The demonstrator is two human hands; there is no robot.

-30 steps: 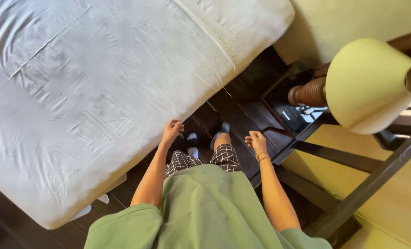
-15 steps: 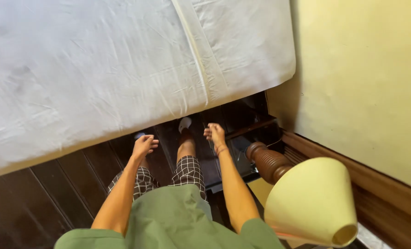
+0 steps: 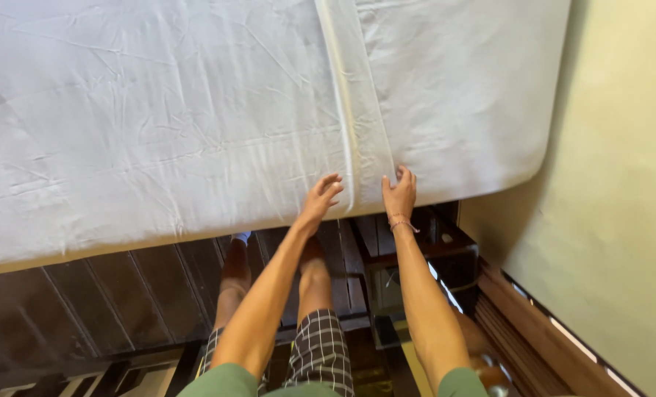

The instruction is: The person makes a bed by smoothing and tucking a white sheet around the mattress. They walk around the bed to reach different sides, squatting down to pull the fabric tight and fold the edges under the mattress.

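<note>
I see both hands at the mattress's (image 3: pixel 195 125) near edge: left hand (image 3: pixel 321 198) fingers loosely spread on the white sheet (image 3: pixel 453 95), right hand (image 3: pixel 399 195) seemingly pinching the raised seam (image 3: pixel 346 110); dark floorboards (image 3: pixel 122 294) lie below.

White mattress (image 3: pixel 195 125) fills the front; yellow wall (image 3: pixel 622 220) crowds rightward.

Dark wood plank floor (image 3: pixel 122 294), pale yellow wall (image 3: pixel 622 220) at rt, dark wood furniture (image 3: pixel 446 257).
</note>
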